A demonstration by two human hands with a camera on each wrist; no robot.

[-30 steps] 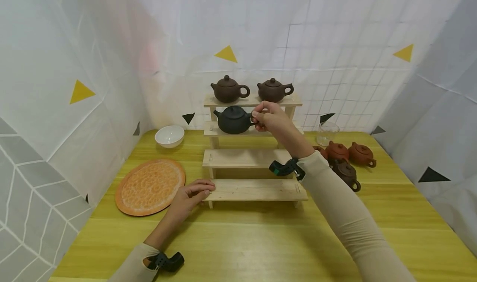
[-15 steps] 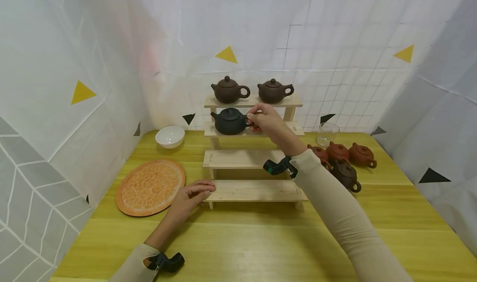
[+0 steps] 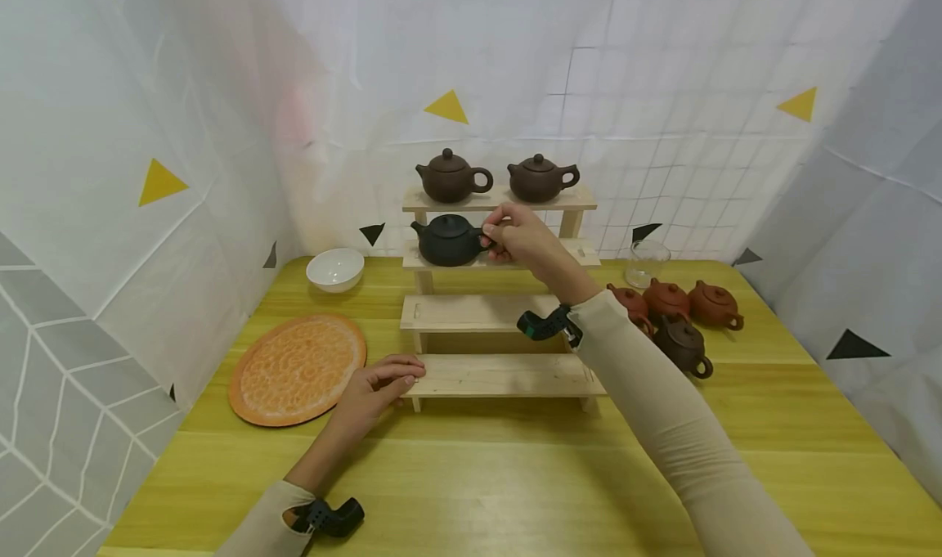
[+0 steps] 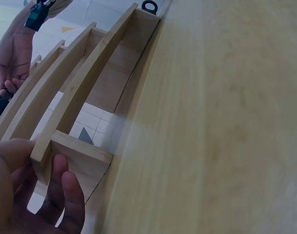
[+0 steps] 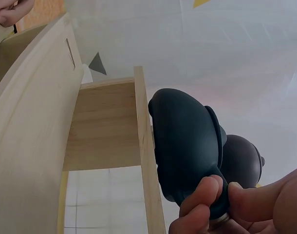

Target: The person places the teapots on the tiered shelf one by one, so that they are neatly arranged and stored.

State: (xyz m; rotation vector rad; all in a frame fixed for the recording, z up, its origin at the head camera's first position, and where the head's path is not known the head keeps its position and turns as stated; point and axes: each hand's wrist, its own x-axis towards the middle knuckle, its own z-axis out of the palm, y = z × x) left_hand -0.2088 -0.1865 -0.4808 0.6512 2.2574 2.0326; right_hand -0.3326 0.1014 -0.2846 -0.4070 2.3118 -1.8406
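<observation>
1. The right hand [image 3: 521, 234] pinches the black pot [image 3: 447, 240] by its handle [image 5: 219, 212], thumb against bent fingers with no slack to be seen. Holding it there probably keeps the fingers clear of the body and lid.
2. The black pot is at the left half of the second step [image 3: 585, 252] from the top, upright, spout to the left. Its base is at the board, but whether the board bears its full weight I cannot tell.
3. The left hand [image 3: 379, 381] grips the left end of the lowest step [image 3: 508, 375], thumb on one face and fingers curled below. This likely steadies the stand [image 3: 471, 312], which looks light, while the other hand works higher up.
4. On the top step [image 3: 498, 202] stand two brown pots, a left one [image 3: 447, 178] and a right one [image 3: 540, 179], apart, spouts left as well; the shared facing looks deliberate and leaves the handles towards the right hand.
5. Right of the stand, three red pots [image 3: 667, 299] and a dark pot [image 3: 680, 344] cluster on the table [image 3: 471, 475], seemingly grouped within the right arm's reach.
</observation>
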